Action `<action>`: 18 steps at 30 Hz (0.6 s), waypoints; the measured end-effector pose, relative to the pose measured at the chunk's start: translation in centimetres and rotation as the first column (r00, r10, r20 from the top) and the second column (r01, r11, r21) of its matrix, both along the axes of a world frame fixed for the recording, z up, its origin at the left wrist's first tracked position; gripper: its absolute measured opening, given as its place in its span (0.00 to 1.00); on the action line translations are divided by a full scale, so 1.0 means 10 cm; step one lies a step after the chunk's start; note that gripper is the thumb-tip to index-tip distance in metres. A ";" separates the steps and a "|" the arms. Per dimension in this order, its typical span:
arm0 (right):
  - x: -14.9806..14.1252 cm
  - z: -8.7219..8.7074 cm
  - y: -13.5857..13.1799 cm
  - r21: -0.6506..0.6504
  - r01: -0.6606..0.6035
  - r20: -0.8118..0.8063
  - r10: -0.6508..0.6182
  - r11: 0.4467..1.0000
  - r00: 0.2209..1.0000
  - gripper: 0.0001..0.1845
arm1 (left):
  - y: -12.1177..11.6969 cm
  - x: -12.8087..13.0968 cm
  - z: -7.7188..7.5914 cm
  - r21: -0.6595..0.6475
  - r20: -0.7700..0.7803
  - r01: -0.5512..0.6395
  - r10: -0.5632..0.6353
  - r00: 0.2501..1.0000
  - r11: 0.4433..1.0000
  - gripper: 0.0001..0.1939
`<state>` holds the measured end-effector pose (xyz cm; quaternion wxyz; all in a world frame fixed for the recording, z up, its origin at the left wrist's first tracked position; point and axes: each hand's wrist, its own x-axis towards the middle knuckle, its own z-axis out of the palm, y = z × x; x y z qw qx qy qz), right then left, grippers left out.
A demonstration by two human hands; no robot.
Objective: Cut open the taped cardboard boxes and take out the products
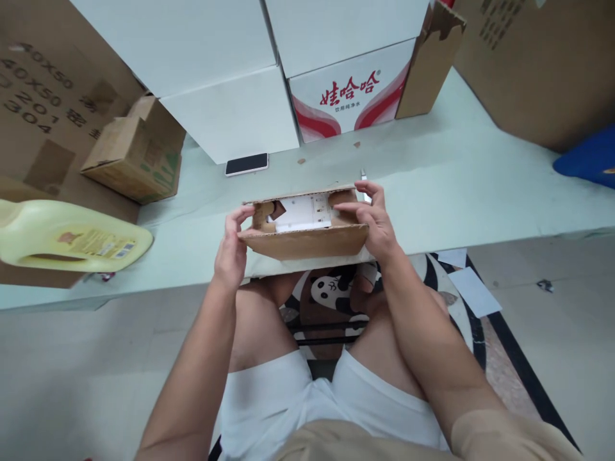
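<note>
On my feed the brown carton (305,247) is at the near edge of the pale green table (446,192), opening upward, though I can't tell whether its base rests there. The left hand (232,248) is clasped round its left end; the right hand (378,225) grips the right end, one finger reaching in over the opening. What worries me is that edge: uneven pressure from the hands could, I think, tip the carton lapward and spill the white contents (305,211). Squeezing hard might buckle the walls, and a raw rim could scrape a fingertip. The slim metallic object (364,173) just beyond the right hand might get knocked, too. The carton is a narrow oblong of matt cardboard with rough-cut rims; its contents look smooth and flat-faced, the phone (246,164) dark and glossy, the jug (41,224) rounded yellow plastic
</note>
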<state>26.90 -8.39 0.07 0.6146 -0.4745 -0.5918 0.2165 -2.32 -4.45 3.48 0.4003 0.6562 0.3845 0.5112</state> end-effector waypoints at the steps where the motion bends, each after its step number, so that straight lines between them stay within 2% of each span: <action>1: -0.04 0.00 -0.01 0.016 -0.029 0.036 0.029 0.999 0.999 0.30 | 0.02 -0.02 0.02 -0.024 -0.014 0.008 -0.008 1.000 1.000 0.32; 4: -0.15 0.01 -0.03 0.050 -0.086 0.092 0.081 0.995 0.992 0.33 | 0.08 -0.09 0.06 -0.083 -0.052 0.019 -0.023 0.998 0.996 0.33; 7: -0.24 0.01 -0.07 0.083 -0.015 0.070 0.009 0.996 0.997 0.33 | 0.11 -0.14 0.05 -0.063 -0.079 0.000 -0.005 0.997 0.998 0.32; 9: -0.31 -0.01 -0.08 0.152 0.063 -0.006 -0.063 0.986 0.998 0.30 | 0.13 -0.15 0.06 -0.014 -0.069 -0.068 0.067 0.995 0.998 0.30; 11: -0.37 -0.05 -0.08 0.226 0.099 -0.086 -0.081 0.969 0.993 0.27 | 0.14 -0.13 0.12 0.037 -0.030 -0.158 0.159 0.987 0.987 0.26; 13: -0.40 -0.08 -0.06 0.263 0.059 -0.094 -0.036 0.963 0.995 0.27 | 0.13 -0.10 0.27 0.124 -0.053 -0.237 0.245 0.968 0.963 0.22; 15: -0.42 -0.11 -0.03 0.276 -0.034 -0.035 0.045 0.960 0.998 0.29 | 0.09 -0.05 0.52 0.231 -0.197 -0.238 0.286 0.938 0.943 0.19; 16: -0.41 -0.12 -0.02 0.284 -0.080 -0.004 0.085 0.955 0.996 0.30 | 0.07 -0.01 0.67 0.283 -0.302 -0.200 0.286 0.909 0.938 0.19; 18: -0.40 -0.13 0.00 0.297 -0.154 0.031 0.152 0.942 0.988 0.31 | 0.04 0.13 1.00 0.264 -0.563 -0.001 0.155 0.812 0.964 0.18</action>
